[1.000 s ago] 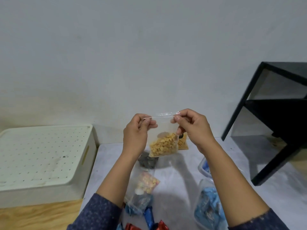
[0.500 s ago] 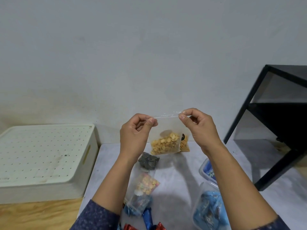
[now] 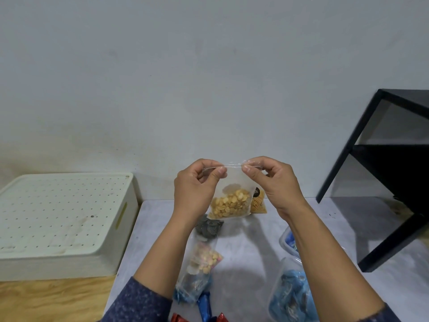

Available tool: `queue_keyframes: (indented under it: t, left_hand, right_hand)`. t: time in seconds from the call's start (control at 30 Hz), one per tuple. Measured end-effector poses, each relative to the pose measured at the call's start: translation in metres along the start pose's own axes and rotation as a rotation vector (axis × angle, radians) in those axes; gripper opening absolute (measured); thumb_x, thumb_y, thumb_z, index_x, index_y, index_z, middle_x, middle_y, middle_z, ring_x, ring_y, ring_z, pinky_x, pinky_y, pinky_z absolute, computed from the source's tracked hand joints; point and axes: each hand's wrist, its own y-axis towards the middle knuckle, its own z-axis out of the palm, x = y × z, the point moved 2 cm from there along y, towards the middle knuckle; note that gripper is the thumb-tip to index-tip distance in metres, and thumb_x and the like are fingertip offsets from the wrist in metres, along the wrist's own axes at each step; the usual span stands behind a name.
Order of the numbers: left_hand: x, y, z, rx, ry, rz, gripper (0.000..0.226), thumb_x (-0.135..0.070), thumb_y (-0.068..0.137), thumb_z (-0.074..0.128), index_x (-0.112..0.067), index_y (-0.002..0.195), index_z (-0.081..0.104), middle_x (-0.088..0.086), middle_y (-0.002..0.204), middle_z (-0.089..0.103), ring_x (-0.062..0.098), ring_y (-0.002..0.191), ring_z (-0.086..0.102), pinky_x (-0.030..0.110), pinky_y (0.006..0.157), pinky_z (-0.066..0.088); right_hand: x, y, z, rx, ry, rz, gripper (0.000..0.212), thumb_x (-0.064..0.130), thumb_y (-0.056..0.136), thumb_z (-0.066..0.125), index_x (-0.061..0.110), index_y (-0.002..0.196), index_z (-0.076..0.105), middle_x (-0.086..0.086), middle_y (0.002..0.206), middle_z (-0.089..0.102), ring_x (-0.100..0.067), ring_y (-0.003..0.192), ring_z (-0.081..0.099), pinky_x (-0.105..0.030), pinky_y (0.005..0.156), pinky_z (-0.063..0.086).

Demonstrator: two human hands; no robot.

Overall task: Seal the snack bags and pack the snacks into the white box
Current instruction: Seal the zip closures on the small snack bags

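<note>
I hold a clear zip bag [image 3: 232, 194] of yellow snack pieces up in front of me, above the grey bench [image 3: 243, 252]. My left hand [image 3: 197, 189] pinches the bag's top strip at its left end between thumb and curled fingers [image 3: 221, 170], and my right hand [image 3: 274, 184] pinches the same strip further right, thumb in front. The bag hangs straight down from that strip, with the snacks gathered at its bottom.

The white box [image 3: 62, 221] sits to my left beside the bench, its dotted lid on. On the bench below my hands lie a dark swirl-patterned packet [image 3: 210, 226], a clear bag of pale mixed snacks [image 3: 204, 259], and blue wrapped sweets [image 3: 204, 307]. An orange packet [image 3: 258, 202] shows just behind the held bag. A black shelf frame [image 3: 383, 170] stands at my right.
</note>
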Motion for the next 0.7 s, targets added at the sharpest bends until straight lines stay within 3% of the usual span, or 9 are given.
queue_keyframes:
  t: [0.2, 0.4, 0.5, 0.7]
  left_hand:
    - [0.001, -0.005, 0.005, 0.016, 0.037, 0.023, 0.015, -0.013, 0.085, 0.066, -0.025, 0.075, 0.066, -0.008, 0.068, 0.072, 0.006, 0.075, 0.069, 0.026, 0.077, 0.054]
    - [-0.002, -0.006, 0.007, 0.006, -0.011, 0.028, 0.012, -0.014, 0.086, 0.065, -0.023, 0.079, 0.065, -0.009, 0.067, 0.072, 0.004, 0.073, 0.068, 0.019, 0.074, 0.054]
    - [-0.002, -0.008, 0.007, 0.041, -0.066, -0.007, 0.009, -0.012, 0.086, 0.066, -0.020, 0.081, 0.066, -0.008, 0.068, 0.072, 0.005, 0.076, 0.070, 0.018, 0.075, 0.055]
    - [-0.004, -0.009, 0.011, 0.118, -0.039, -0.013, 0.004, -0.013, 0.079, 0.073, -0.016, 0.082, 0.071, -0.004, 0.075, 0.074, 0.009, 0.077, 0.072, 0.017, 0.074, 0.054]
  right_hand:
    - [0.001, -0.001, 0.000, -0.040, -0.069, -0.069, 0.019, 0.016, 0.079, 0.072, 0.030, 0.067, 0.067, 0.025, 0.068, 0.066, 0.005, 0.054, 0.048, -0.029, 0.067, 0.039]
    - [-0.001, -0.002, 0.000, 0.006, 0.126, 0.014, 0.014, 0.010, 0.071, 0.076, 0.022, 0.065, 0.071, 0.010, 0.073, 0.069, -0.010, 0.077, 0.059, -0.025, 0.074, 0.048]
    - [0.000, -0.003, -0.001, -0.012, 0.117, -0.008, 0.016, 0.007, 0.072, 0.076, 0.021, 0.065, 0.070, 0.012, 0.068, 0.069, -0.003, 0.070, 0.060, -0.018, 0.067, 0.047]
    - [0.000, -0.007, -0.001, 0.002, 0.077, -0.035, 0.019, 0.009, 0.073, 0.076, 0.025, 0.063, 0.072, 0.011, 0.069, 0.070, -0.012, 0.072, 0.057, -0.034, 0.070, 0.042]
